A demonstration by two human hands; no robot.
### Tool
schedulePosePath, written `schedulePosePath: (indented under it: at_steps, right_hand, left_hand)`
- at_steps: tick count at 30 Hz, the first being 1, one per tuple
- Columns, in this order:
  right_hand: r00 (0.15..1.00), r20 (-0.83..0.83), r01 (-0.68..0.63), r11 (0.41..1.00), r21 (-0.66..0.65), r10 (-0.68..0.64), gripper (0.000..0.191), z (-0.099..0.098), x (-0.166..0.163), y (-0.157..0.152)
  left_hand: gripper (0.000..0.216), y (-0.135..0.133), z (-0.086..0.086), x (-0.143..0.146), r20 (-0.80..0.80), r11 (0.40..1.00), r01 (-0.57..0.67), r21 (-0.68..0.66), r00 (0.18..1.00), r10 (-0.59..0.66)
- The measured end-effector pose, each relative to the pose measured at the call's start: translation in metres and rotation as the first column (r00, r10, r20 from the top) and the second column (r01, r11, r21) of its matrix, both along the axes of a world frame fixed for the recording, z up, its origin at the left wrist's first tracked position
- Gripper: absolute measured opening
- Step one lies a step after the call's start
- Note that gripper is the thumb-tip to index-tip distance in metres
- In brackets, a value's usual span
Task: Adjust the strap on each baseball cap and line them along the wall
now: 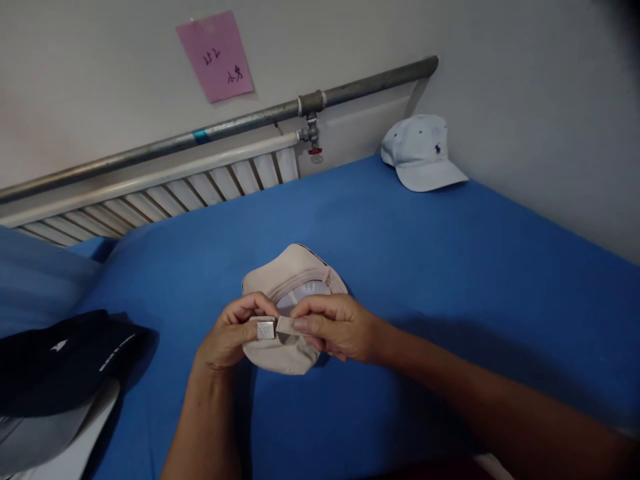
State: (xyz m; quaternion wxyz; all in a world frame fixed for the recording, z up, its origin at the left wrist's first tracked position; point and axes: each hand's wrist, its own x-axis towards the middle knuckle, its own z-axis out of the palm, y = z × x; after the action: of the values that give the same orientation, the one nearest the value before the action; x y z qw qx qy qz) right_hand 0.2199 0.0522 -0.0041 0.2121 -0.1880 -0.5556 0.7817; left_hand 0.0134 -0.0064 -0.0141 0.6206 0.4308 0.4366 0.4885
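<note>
Holding a beige cap (290, 270) right at the fingers, just over or on a blue surface (425, 267); cannot tell whether touching it. Clamping the left hand (227, 337) by its fingers on the cap beside a metal buckle (266, 330), and the right hand (340, 327) on a strap end (286, 325). Showing, farther out, a dark cap (55, 367) left of the fingers and a pale cap (417, 150) beyond them, rightward.

Stacked caps (55, 367) lie left of the middle cap (287, 273), radiator (203, 190) behind

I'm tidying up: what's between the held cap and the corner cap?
In the head view, only blue surface separates the held cap from the corner cap.
</note>
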Motion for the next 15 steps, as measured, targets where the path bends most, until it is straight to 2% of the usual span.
schedulePosePath:
  at_steps: [15]
  right_hand:
    - [0.993,0.110,-0.044,0.999,-0.030,0.047,0.008,0.0020,-0.0008,0.0011]
  left_hand:
    - [0.024,0.0030,0.0004,0.0034,-0.025,0.998,0.033,0.052,0.999,-0.032]
